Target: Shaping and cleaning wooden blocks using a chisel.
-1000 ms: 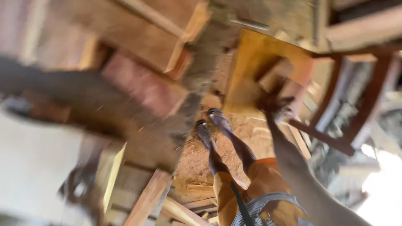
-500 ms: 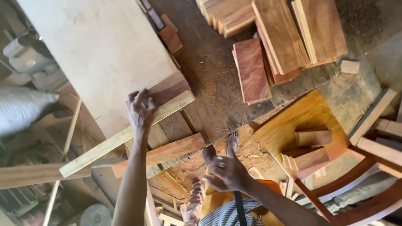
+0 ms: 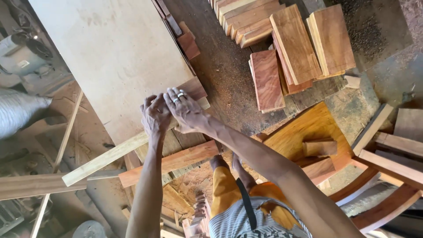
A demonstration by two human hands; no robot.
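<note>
Left hand (image 3: pixel 155 115): fingers curled over the upper end of a pale wooden strip (image 3: pixel 110 155), grip pinching it. The strip runs down and away from the grip, across the edge of a large pale board (image 3: pixel 105 53).

Right hand (image 3: pixel 186 111): just beside the left, fingers spread flat, pressing the strip's end and a reddish block (image 3: pixel 194 88) touching its fingertips.

Below the grip: reddish plank (image 3: pixel 176 161). Well apart beyond the right hand: stacked reddish planks (image 3: pixel 295 48), orange chair seat (image 3: pixel 304 132).
</note>
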